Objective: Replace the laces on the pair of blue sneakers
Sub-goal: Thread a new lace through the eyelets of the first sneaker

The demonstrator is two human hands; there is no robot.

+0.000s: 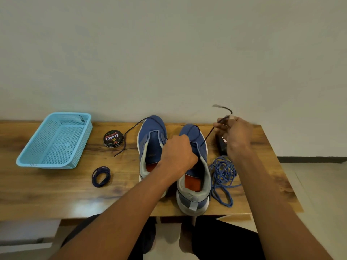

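Note:
Two blue sneakers stand side by side on the wooden table point(56, 196), toes toward the wall: the left sneaker point(150, 147) and the right sneaker point(197, 184). My left hand point(177, 154) grips the right sneaker at its tongue and eyelets. My right hand point(236, 136) pinches one end of a dark navy lace point(207, 136), raised taut from that shoe's eyelets. The lace's other end point(125, 139) trails left across the left sneaker's toe onto the table. A coiled dark navy lace point(101, 176) lies left of the shoes. Light blue laces point(223, 177) are heaped to the right.
A light blue perforated plastic basket point(56, 141) sits at the table's left. A round black Cherry polish tin point(113, 138) lies beside it. A dark bottle or box point(222, 145) stands behind my right hand, partly hidden. The wall runs along the table's far edge.

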